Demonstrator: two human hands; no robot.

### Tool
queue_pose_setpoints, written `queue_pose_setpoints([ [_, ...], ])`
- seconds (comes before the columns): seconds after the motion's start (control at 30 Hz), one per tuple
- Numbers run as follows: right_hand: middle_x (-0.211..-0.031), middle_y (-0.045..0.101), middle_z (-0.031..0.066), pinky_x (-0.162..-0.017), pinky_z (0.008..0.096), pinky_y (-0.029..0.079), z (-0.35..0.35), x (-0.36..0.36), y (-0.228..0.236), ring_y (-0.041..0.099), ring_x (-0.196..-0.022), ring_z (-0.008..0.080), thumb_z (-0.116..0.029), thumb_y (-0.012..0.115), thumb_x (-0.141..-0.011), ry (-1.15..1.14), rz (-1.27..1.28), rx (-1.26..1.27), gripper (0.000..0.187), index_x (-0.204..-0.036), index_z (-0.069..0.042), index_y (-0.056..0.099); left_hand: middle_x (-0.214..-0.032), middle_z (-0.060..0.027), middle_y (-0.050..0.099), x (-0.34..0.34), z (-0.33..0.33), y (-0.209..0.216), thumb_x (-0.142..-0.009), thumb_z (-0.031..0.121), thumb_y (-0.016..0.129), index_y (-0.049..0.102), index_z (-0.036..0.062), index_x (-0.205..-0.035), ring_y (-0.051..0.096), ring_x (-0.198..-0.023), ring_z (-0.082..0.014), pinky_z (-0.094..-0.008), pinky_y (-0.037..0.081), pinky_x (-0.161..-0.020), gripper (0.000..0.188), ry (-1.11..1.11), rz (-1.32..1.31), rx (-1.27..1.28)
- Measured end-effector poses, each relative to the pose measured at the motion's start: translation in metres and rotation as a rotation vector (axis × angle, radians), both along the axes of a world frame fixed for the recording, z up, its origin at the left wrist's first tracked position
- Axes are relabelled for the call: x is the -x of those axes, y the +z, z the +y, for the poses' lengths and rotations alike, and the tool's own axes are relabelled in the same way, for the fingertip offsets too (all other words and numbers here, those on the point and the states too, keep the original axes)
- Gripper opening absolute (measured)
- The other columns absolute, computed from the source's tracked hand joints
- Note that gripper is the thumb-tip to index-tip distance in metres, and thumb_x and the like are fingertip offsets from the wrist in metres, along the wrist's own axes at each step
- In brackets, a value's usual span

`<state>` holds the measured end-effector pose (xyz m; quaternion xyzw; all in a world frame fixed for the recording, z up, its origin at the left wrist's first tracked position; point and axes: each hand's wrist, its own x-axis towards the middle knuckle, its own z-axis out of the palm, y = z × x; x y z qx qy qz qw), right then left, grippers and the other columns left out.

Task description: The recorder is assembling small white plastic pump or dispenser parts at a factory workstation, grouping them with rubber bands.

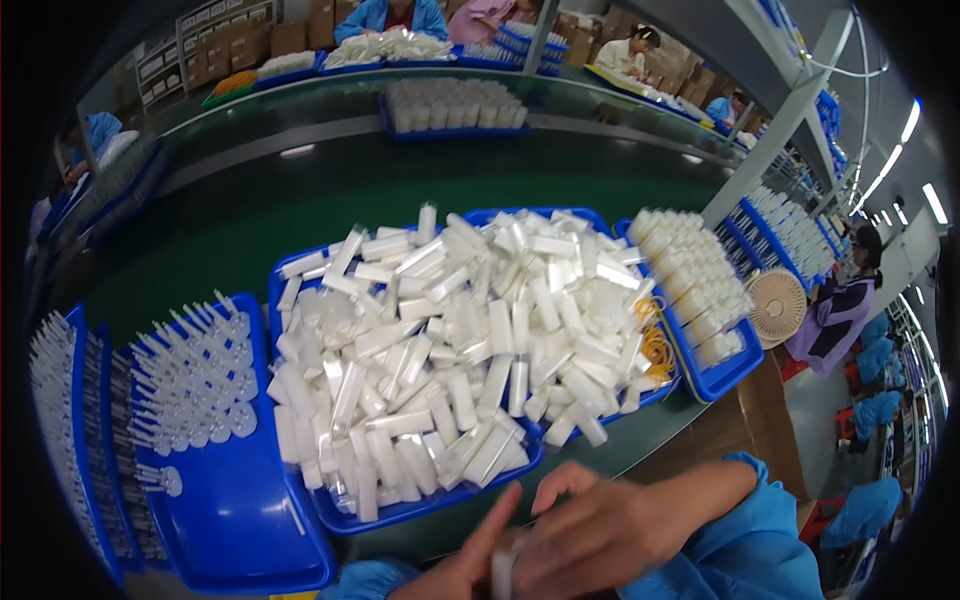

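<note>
My left hand (465,572) and my right hand (605,525) are together at the lower edge, close to the near side of the heaped trays. Between them is a small white piece (503,568), mostly covered by the fingers. The left thumb points up beside it, and the right fingers curl over it, blurred by motion. Just beyond, many white oblong pieces in clear wrapping (400,360) lie in a loose heap. They fill two adjoining blue trays (345,522). Yellow rubber bands (655,345) lie at the heap's right edge.
At left, a blue tray (235,540) holds upright white stemmed parts with round clear bases (195,390); more stacked trays stand beside it. Right of the heap is a tray of whitish cups (690,280), near a round fan (776,305). A green conveyor (250,200) runs behind; people work beyond.
</note>
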<state>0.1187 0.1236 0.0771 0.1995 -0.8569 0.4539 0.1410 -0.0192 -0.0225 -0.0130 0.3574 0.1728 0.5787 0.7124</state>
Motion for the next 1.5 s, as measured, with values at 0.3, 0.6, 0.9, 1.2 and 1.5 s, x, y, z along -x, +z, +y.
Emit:
queue_pose_setpoints([
  [0.3,-0.096,0.057,0.0075,-0.079,0.0383,0.036,0.046,-0.016,0.012,0.055,-0.092,0.0238,-0.009,0.065,-0.073,-0.640,-0.389,-0.336,0.019,-0.092,-0.011,0.063,-0.079,-0.0052,0.056,0.006,0.000,0.008,-0.069,0.014,0.077,0.052,0.0030,-0.102,0.052,-0.076,-0.0163,-0.0314,0.043,-0.070,0.042,-0.167,0.254,0.165],
  [0.6,-0.109,0.050,0.0088,-0.089,0.0444,0.028,0.143,-0.088,-0.019,0.045,-0.108,0.0266,-0.015,0.067,-0.070,-1.312,-0.348,-0.893,0.022,-0.090,-0.012,0.060,-0.071,-0.0060,0.057,0.004,-0.001,0.014,-0.075,0.008,0.068,0.051,0.0050,-0.085,0.059,-0.067,-0.0179,-0.0416,0.042,-0.085,0.020,-0.017,0.103,0.083],
  [0.9,-0.102,0.056,0.0047,-0.085,0.0442,0.029,0.161,-0.079,-0.036,0.048,-0.105,0.0246,-0.016,0.070,-0.069,-1.368,-0.166,-0.817,0.011,-0.075,-0.010,0.063,-0.065,-0.0045,0.055,-0.002,0.000,0.008,-0.073,0.005,0.069,0.049,0.0054,-0.084,0.056,-0.058,-0.0146,-0.0390,0.043,-0.081,0.023,0.201,0.115,0.136],
  [1.2,-0.084,0.058,0.0038,-0.072,0.0292,0.042,0.142,-0.041,-0.008,0.055,-0.081,0.0192,-0.008,0.075,-0.065,-1.245,-0.002,-0.215,0.011,-0.074,-0.008,0.069,-0.070,-0.0063,0.055,-0.007,0.001,0.015,-0.069,-0.006,0.067,0.049,0.0046,-0.084,0.054,-0.063,-0.0130,-0.0364,0.045,-0.080,0.026,0.423,0.295,0.142],
  [1.5,-0.079,0.054,-0.0021,-0.063,0.0271,0.034,0.018,0.018,-0.011,0.053,-0.077,0.0160,-0.018,0.079,-0.063,-0.600,-0.084,-0.111,0.015,-0.074,-0.018,0.070,-0.089,-0.0126,0.055,-0.006,0.016,0.028,-0.071,-0.010,0.062,0.048,0.0033,-0.089,0.057,-0.072,-0.0143,-0.0269,0.047,-0.066,0.027,0.839,0.495,0.021],
])
